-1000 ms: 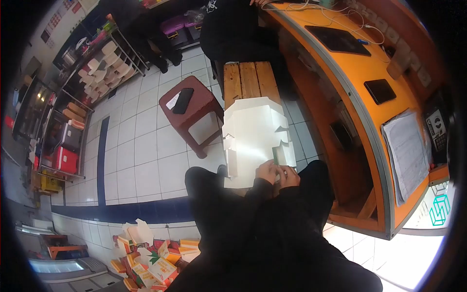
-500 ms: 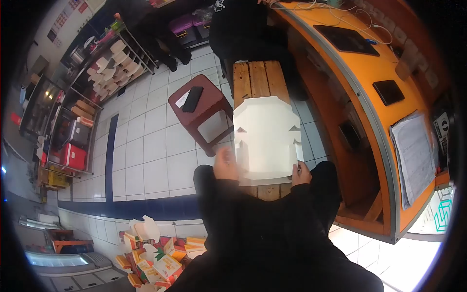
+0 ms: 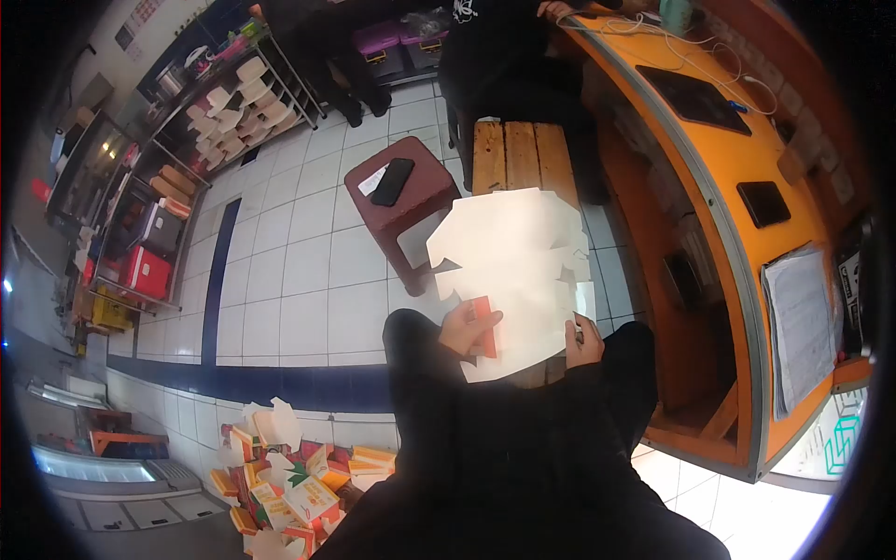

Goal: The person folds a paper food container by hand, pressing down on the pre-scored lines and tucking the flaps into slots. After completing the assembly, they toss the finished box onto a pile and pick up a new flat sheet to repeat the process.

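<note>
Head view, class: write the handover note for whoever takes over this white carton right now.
Left hand grips the white carton by its left edge, at a red flap.
Right hand holds its lower right edge.
Carton is raised, mostly flat, above the wooden bench.
Done: carton in hand.
Left: no side stands folded yet, it seems.
Printed boxes lie heaped on the floor.

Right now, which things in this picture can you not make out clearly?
All in the head view:
sheet: glare washes out its surface, so any print is unreadable.
left hand and right hand: their grip is partly hidden by the sheet.
bench: near end covered by the sheet.
papers: text too small.
person at top: cut off by the edge.
</note>
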The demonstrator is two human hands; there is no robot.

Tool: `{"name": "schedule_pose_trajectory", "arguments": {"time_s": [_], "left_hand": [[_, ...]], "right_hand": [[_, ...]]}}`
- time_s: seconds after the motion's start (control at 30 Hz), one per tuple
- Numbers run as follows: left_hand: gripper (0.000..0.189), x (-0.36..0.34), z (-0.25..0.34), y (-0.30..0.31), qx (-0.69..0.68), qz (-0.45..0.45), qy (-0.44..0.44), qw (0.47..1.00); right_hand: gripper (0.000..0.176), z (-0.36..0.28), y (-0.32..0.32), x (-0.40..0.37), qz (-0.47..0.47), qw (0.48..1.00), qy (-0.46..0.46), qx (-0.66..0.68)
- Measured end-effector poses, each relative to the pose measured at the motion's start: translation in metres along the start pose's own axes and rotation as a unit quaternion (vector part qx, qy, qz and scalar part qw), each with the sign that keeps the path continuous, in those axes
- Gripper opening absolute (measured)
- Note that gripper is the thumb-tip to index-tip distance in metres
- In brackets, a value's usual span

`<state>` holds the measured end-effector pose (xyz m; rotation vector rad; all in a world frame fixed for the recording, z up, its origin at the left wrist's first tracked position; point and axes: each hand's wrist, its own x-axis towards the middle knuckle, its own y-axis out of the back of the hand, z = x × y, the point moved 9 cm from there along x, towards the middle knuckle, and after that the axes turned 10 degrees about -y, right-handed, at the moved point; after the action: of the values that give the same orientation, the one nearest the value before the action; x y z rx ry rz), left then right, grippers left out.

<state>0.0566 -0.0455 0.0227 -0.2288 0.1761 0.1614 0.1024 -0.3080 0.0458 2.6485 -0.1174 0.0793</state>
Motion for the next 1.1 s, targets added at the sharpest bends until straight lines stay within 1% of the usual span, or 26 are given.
{"name": "schedule_pose_trajectory", "arguments": {"time_s": [0.03,0.17,0.23,0.27,0.3,0.33,0.37,0.4,0.43,0.47,0.53,0.57,0.63,0.67,0.73,0.77,0.83,0.87,0.93,0.97,1.03,1.07,1.1], "left_hand": [[0.05,0.0,-0.002,0.003,0.014,0.023,-0.003,1.0],[0.054,0.001,-0.011,0.007,0.009,0.056,-0.006,0.998],[0.056,-0.005,0.0,0.004,-0.043,0.098,0.004,0.994],[0.056,0.001,-0.011,0.008,-0.044,0.1,0.003,0.994],[0.056,0.01,-0.03,0.023,-0.034,0.135,-0.02,0.99],[0.056,0.011,-0.031,0.03,-0.024,0.169,-0.041,0.984],[0.056,0.013,-0.037,0.03,-0.025,0.17,-0.04,0.984],[0.057,0.012,-0.038,0.029,-0.052,0.183,-0.032,0.981],[0.057,0.011,-0.037,0.028,-0.077,0.196,-0.023,0.977],[0.057,0.011,-0.035,0.027,-0.076,0.194,-0.024,0.978],[0.056,0.009,-0.041,0.028,-0.046,0.193,0.005,0.98],[0.056,0.008,-0.041,0.025,-0.045,0.193,0.005,0.98],[0.052,0.002,-0.025,0.014,-0.111,0.22,-0.057,0.968],[0.052,-0.002,-0.02,0.01,-0.112,0.219,-0.056,0.968],[0.046,-0.003,-0.015,-0.001,-0.152,0.205,-0.042,0.966],[0.046,-0.003,-0.013,-0.002,-0.154,0.206,-0.043,0.965],[0.043,-0.002,-0.016,-0.009,-0.092,0.167,-0.039,0.981],[0.043,-0.002,-0.018,-0.01,-0.093,0.166,-0.038,0.981],[0.041,0.001,-0.025,-0.019,-0.066,0.125,-0.039,0.989],[0.041,0.001,-0.029,-0.021,-0.066,0.125,-0.039,0.989],[0.046,0.001,-0.036,-0.027,0.028,0.091,-0.033,0.995],[0.046,0.002,-0.039,-0.025,0.028,0.091,-0.033,0.995],[0.047,0.003,-0.042,-0.022,0.071,0.078,-0.027,0.994]], "right_hand": [[0.027,-0.001,0.001,-0.001,-0.005,1.0,-0.004,0.013],[0.029,-0.004,0.001,-0.003,-0.005,0.999,-0.028,0.037],[0.035,-0.045,0.02,-0.013,0.046,0.998,-0.007,0.05],[0.035,-0.058,0.024,-0.016,0.044,0.998,-0.005,0.05],[0.037,-0.088,0.026,-0.023,0.039,0.994,0.103,0.002],[0.039,-0.115,0.023,-0.036,0.033,0.976,0.208,-0.046],[0.039,-0.125,0.022,-0.041,0.032,0.976,0.208,-0.046],[0.038,-0.142,0.003,-0.056,-0.045,0.957,0.275,-0.084],[0.037,-0.153,-0.015,-0.072,-0.121,0.926,0.338,-0.121],[0.037,-0.148,-0.02,-0.076,-0.119,0.926,0.337,-0.12],[0.027,-0.133,-0.044,-0.087,-0.148,0.914,0.353,-0.135],[0.027,-0.128,-0.049,-0.087,-0.148,0.914,0.353,-0.134],[0.016,-0.125,-0.045,-0.081,-0.09,0.932,0.333,-0.115],[0.016,-0.126,-0.045,-0.082,-0.09,0.931,0.333,-0.117],[0.014,-0.114,-0.036,-0.068,-0.042,0.969,0.227,-0.088],[0.014,-0.113,-0.038,-0.069,-0.042,0.968,0.229,-0.089],[0.017,-0.105,-0.036,-0.067,-0.012,0.975,0.188,-0.115],[0.017,-0.104,-0.037,-0.067,-0.012,0.975,0.187,-0.116],[0.015,-0.097,-0.043,-0.064,-0.042,0.976,0.148,-0.153],[0.015,-0.096,-0.044,-0.063,-0.042,0.976,0.147,-0.153],[0.015,-0.094,-0.05,-0.061,-0.06,0.97,0.15,-0.18],[0.015,-0.094,-0.05,-0.061,-0.059,0.97,0.15,-0.18],[0.015,-0.103,-0.044,-0.061,-0.027,0.972,0.168,-0.162]]}}
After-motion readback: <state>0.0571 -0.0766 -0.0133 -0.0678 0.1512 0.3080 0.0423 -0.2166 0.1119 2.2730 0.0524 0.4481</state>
